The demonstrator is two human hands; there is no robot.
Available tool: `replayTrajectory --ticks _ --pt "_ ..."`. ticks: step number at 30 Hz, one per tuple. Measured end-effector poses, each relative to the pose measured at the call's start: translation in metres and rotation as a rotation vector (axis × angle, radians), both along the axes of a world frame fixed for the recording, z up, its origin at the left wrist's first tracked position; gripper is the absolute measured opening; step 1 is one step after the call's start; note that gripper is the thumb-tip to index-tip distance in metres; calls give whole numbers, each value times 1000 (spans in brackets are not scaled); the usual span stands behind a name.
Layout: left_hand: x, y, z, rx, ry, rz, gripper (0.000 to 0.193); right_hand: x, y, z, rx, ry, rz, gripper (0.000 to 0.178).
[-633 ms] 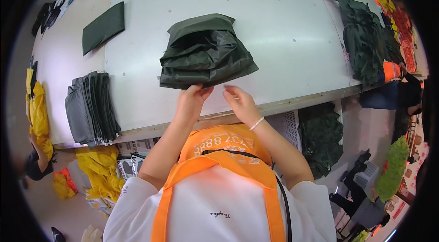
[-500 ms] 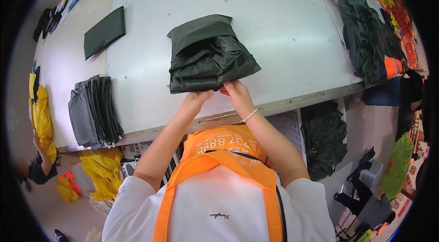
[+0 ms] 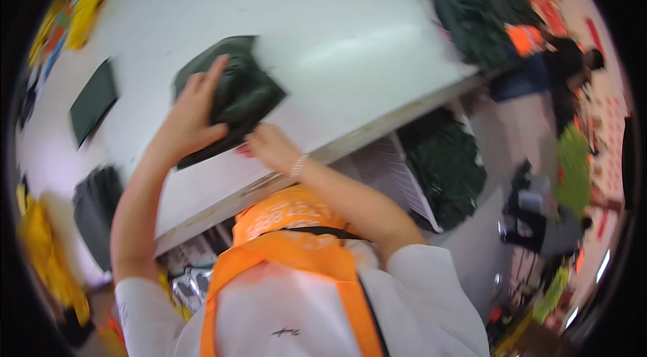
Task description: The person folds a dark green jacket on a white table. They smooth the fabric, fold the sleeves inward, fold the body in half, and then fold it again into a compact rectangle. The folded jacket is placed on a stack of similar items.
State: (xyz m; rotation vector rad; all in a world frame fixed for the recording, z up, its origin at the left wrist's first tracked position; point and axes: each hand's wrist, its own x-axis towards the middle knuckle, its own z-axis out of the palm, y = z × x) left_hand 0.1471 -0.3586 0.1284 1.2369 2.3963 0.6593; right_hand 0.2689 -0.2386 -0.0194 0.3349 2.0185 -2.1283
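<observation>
A dark green fabric pouch (image 3: pixel 246 97) with crumpled material bulging at its top lies on the pale table in front of me. My left hand (image 3: pixel 192 114) rests over its left side, fingers spread and stretched out, the thumb pointing right. At the pouch's near edge, my right hand (image 3: pixel 269 146) is closed, with curled fingertips against the fabric; motion blur softens them. To the left, a flat dark green folded piece (image 3: pixel 93 104) lies by itself. A stack of dark folded pieces (image 3: pixel 98 212) sits nearer to me, at the table's left front.
The pale table (image 3: pixel 323 40) has a worn front edge. A heap of dark green fabric (image 3: pixel 465 13) covers its far right, beside a person in dark clothes (image 3: pixel 563 77). Below the edge at right, more dark fabric (image 3: pixel 445 168) fills a white crate. Yellow fabric (image 3: pixel 47 249) hangs at left.
My left hand has gone from the pouch's near edge up onto its left side, fingers spreading. My right hand stays at the near edge. The whole view has swung and tilted.
</observation>
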Motion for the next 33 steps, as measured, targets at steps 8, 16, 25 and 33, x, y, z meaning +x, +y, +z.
replayTrajectory --ticks 8,16,25,33 --pt "16 27 -61 -41 762 38 75 -12 25 50 -26 -30 -104 21" --pt "46 0 -72 62 522 -159 82 1 13 0 297 -13 -124 21" --pt "35 3 -71 -18 670 -135 88 2 18 15 74 -57 -90 21" --pt "13 18 -53 146 389 -55 69 -2 37 50 1229 645 -570 11"
